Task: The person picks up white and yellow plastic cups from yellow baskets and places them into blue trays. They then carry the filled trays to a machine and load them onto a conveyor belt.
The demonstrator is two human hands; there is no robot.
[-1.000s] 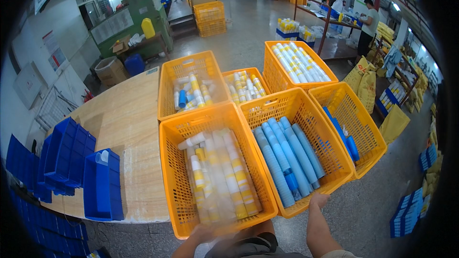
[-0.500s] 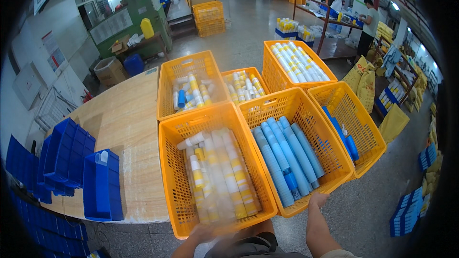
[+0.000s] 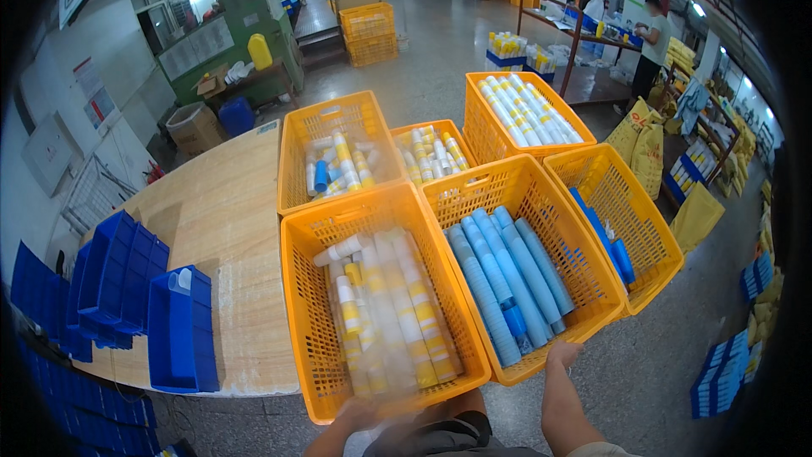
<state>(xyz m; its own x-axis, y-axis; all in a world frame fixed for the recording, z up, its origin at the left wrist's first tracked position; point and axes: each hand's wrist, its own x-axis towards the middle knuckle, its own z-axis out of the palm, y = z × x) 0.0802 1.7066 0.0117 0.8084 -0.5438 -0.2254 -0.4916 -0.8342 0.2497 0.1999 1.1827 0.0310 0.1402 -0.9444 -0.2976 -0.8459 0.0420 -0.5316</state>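
At the near side, an orange plastic crate (image 3: 300, 347) holds white-and-yellow tubes (image 3: 423, 322), several of them in long stacked rows. My left hand (image 3: 359, 412) is at its near rim; a hazy smear in the picture hides the fingers. Beside it to the right, a second orange crate (image 3: 584, 245) contains long light-blue stacks (image 3: 507, 271) and a small darker blue piece (image 3: 513, 319). My right hand (image 3: 562, 354) is closed on this crate's near right edge.
More orange crates adjoin, one with blue parts (image 3: 624, 261). A wooden table (image 3: 245, 288) on the left carries blue bins (image 3: 180, 330). Yellow sacks (image 3: 639, 148) lie right. A person (image 3: 653, 42) stands at a far rack.
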